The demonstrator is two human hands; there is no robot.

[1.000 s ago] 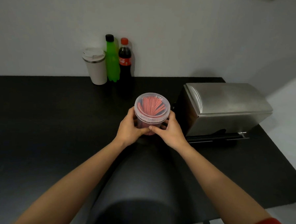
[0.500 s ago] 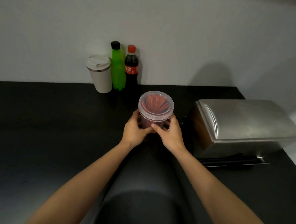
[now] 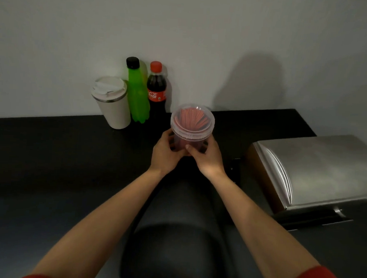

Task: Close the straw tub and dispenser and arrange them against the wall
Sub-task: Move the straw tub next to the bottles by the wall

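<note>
Head view, the only one: both hands wrap the straw tub (image 3: pixel 192 126) low on its body, left hand (image 3: pixel 166 152) at 9 o'clock, right hand (image 3: pixel 207 158) at 3, so the lid stays clear. Lid looks seated, red straws inside. The tub sits mid-counter (image 3: pixel 49 163), with the wall (image 3: pixel 204 44) at its 12 o'clock. The steel dispenser (image 3: pixel 317 171) at 3 o'clock looks shut, well off the wall. The two-handed hold is probably for pushing it back beside the cola bottle (image 3: pixel 156 90).

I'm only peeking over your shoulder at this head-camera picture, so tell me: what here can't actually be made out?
- Base of the straw tub: covered by the left hand and right hand; whether it rests on the counter is unclear.
- Right end of the steel dispenser: cut off by the frame edge.
- Cola bottle small print: too small.
- Dark rounded shape between the arms: too dim to identify.
</note>
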